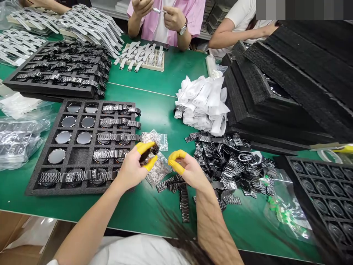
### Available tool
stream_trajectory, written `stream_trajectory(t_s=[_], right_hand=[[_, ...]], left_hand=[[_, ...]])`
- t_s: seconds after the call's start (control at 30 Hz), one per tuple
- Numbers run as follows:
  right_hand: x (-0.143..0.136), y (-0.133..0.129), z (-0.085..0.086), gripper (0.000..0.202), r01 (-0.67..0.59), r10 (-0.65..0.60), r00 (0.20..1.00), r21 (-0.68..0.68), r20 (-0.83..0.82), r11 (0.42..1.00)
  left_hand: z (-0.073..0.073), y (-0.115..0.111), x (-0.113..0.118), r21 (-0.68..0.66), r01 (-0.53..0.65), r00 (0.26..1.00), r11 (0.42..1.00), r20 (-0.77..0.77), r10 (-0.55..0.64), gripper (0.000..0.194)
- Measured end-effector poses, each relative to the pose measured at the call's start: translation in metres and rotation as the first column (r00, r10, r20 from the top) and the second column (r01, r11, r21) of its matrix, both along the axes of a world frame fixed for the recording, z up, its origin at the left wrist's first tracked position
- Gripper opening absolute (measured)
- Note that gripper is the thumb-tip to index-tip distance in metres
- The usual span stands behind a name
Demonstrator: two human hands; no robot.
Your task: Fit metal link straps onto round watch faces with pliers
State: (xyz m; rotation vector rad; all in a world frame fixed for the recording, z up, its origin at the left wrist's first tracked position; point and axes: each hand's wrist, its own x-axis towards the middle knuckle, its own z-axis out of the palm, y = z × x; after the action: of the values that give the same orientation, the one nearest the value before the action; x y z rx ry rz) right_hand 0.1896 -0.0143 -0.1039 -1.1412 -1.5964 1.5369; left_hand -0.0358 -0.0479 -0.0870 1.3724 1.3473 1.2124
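Observation:
My left hand [132,166], with yellow finger covers on its fingertips, grips a dark watch [145,156] between thumb and fingers; the hand partly hides it. Just to the right, my right hand [190,170] has its yellow-covered fingertips pinched together; whatever they hold is too small to make out. Beneath and between the hands lie clear bags of thin silver pins [157,172]. Left of my hands, a black foam tray [78,156] holds round watch heads [63,137] and several watches with black link bands [110,154]. Loose black link bands [226,165] are heaped beside my right hand.
White-wrapped bundles [202,97] lie beyond the band heap. Stacked black foam trays [248,99] rise at the right, with a compartment tray [328,184] nearer. A full watch tray [63,70] and white straps [91,27] stand far left. Co-workers [168,22] sit opposite.

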Motion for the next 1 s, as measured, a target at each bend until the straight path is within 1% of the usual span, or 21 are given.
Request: stream_trajectory(t_s=[0.03,0.1,0.13,0.2,0.27,0.33,0.47,0.67,0.77,0.83,0.87,0.93,0.97,1.0], right_hand=[[-0.005,-0.004,0.001,0.025,0.023,-0.029,0.992,-0.045,-0.127,0.999],[-0.017,-0.011,0.003,0.031,0.04,-0.082,0.943,-0.136,-0.321,0.99],[-0.022,-0.013,0.004,0.033,0.047,-0.111,0.917,-0.174,-0.383,0.984],[-0.029,-0.016,0.008,0.036,0.059,-0.161,0.877,-0.229,-0.453,0.972],[-0.032,-0.016,0.012,0.037,0.05,-0.179,0.856,-0.268,-0.485,0.962],[-0.032,-0.015,0.016,0.038,0.027,-0.178,0.848,-0.295,-0.5,0.955],[-0.03,-0.012,0.016,0.042,0.049,-0.211,0.84,-0.317,-0.499,0.947],[-0.029,-0.007,0.013,0.039,0.111,-0.241,0.846,-0.284,-0.476,0.952],[-0.031,-0.01,0.012,0.038,0.17,-0.26,0.851,-0.228,-0.456,0.959],[-0.033,-0.014,0.01,0.038,0.286,-0.311,0.85,-0.122,-0.426,0.95],[-0.033,-0.016,0.008,0.038,0.357,-0.343,0.844,-0.045,-0.412,0.933],[-0.033,-0.019,0.003,0.039,0.46,-0.388,0.834,0.106,-0.391,0.882],[-0.033,-0.019,0.0,0.04,0.477,-0.391,0.837,0.161,-0.383,0.864],[-0.031,-0.019,-0.002,0.041,0.469,-0.375,0.847,0.199,-0.377,0.861]], left_hand=[[-0.002,-0.002,0.001,0.074,0.053,0.989,0.996,-0.143,-0.042,0.042],[-0.004,-0.006,0.002,0.145,0.146,0.928,0.979,-0.362,-0.085,0.049],[-0.005,-0.007,0.003,0.151,0.179,0.898,0.972,-0.429,-0.099,0.053],[-0.005,-0.009,0.003,0.137,0.229,0.847,0.964,-0.515,-0.128,0.061],[-0.005,-0.009,0.002,0.122,0.265,0.811,0.957,-0.565,-0.152,0.068],[-0.005,-0.008,0.0,0.118,0.284,0.79,0.952,-0.591,-0.163,0.071],[-0.006,-0.008,-0.001,0.151,0.274,0.796,0.95,-0.59,-0.136,0.068],[-0.008,-0.007,-0.002,0.164,0.263,0.797,0.951,-0.592,-0.118,0.067],[-0.007,-0.007,-0.001,0.143,0.275,0.809,0.951,-0.569,-0.148,0.066],[-0.005,-0.008,-0.001,0.129,0.289,0.852,0.948,-0.486,-0.194,0.063],[-0.003,-0.009,-0.001,0.121,0.3,0.883,0.946,-0.411,-0.228,0.06],[0.003,-0.01,-0.001,0.081,0.335,0.929,0.939,-0.197,-0.314,0.053],[0.007,-0.01,-0.002,0.04,0.362,0.931,0.931,-0.075,-0.358,0.049],[0.01,-0.01,-0.003,-0.014,0.397,0.917,0.918,0.042,-0.396,0.047]])
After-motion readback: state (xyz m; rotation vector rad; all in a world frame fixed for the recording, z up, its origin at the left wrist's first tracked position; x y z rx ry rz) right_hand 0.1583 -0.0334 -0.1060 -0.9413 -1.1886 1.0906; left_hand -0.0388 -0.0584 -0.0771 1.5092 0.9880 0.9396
